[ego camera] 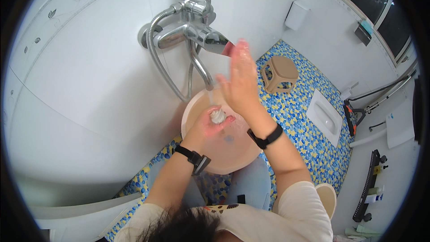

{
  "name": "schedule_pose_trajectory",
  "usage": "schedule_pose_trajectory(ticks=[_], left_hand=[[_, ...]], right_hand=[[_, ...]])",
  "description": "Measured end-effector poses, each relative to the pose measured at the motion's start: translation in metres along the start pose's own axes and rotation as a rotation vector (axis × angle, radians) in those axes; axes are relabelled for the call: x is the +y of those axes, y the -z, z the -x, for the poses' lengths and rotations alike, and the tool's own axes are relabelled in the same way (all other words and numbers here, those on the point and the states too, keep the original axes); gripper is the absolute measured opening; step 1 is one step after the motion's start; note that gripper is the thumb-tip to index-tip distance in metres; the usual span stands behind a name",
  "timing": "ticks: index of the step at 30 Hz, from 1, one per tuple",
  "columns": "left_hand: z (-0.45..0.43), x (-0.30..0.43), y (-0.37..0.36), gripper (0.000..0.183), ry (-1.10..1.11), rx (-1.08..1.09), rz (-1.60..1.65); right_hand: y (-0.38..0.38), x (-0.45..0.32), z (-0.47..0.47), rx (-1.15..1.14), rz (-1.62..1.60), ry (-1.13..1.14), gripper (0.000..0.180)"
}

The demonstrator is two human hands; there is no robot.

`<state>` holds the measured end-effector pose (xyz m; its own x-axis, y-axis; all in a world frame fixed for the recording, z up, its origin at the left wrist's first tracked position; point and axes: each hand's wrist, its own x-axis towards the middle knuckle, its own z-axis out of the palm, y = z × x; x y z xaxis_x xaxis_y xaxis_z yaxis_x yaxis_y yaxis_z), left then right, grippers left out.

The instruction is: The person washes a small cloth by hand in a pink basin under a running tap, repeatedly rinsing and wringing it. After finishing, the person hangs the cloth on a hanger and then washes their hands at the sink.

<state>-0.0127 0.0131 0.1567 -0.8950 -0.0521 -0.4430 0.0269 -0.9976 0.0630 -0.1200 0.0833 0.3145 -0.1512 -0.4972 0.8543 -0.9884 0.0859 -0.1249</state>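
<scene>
My left hand (pixel 211 122) grips a small white ridged object (pixel 218 116), perhaps a wet bundled cloth, under the metal spout (pixel 205 75). Water runs from the spout onto it. Below lies a large pale pink plastic basin (pixel 189 114) with water inside and a small bluish patch near its middle. My right hand (pixel 240 75) is raised at the end of the chrome mixer tap's lever (pixel 215 41), its fingers extended. Whether it touches the lever cannot be told. Each wrist wears a black band.
A beige plastic stool (pixel 280 70) stands on the pebble-patterned floor, with a white squat toilet (pixel 325 118) beyond it. A black wall shelf (pixel 366 186) holds bottles at the right. Behind my right arm is a beige bucket (pixel 327 198). A flexible metal hose (pixel 153 47) loops beside the tap.
</scene>
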Motion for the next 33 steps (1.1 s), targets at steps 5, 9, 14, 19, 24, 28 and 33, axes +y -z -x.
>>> schedule_pose_trajectory(ticks=[5,9,14,19,24,28,33], left_hand=[[0.007,0.004,-0.012,0.024,-0.034,-0.056,-0.031],[0.014,0.005,-0.020,0.028,0.170,-0.369,0.023],[0.018,-0.018,-0.028,0.026,0.348,-0.480,0.196],[0.023,-0.017,-0.033,0.012,0.326,-0.247,-0.172],[0.019,-0.028,-0.028,0.013,0.055,0.068,-0.695],[-0.001,-0.052,-0.012,0.015,-0.349,0.172,-0.923],[-0.037,-0.056,0.019,0.035,-0.471,0.455,-1.653]], right_hand=[[-0.014,0.023,0.009,-0.162,-0.138,-0.037,0.069],[-0.027,0.045,0.072,-0.471,-1.082,-0.989,0.064],[-0.032,0.024,0.127,-0.393,-2.202,-1.259,0.062],[-0.026,0.031,0.114,-0.459,-1.885,-1.077,0.051],[-0.042,0.040,0.104,-0.724,-1.454,-1.270,0.033],[-0.064,0.033,0.118,-0.656,-1.064,-1.359,0.030],[-0.081,0.037,0.147,-0.766,-0.432,-1.048,0.043]])
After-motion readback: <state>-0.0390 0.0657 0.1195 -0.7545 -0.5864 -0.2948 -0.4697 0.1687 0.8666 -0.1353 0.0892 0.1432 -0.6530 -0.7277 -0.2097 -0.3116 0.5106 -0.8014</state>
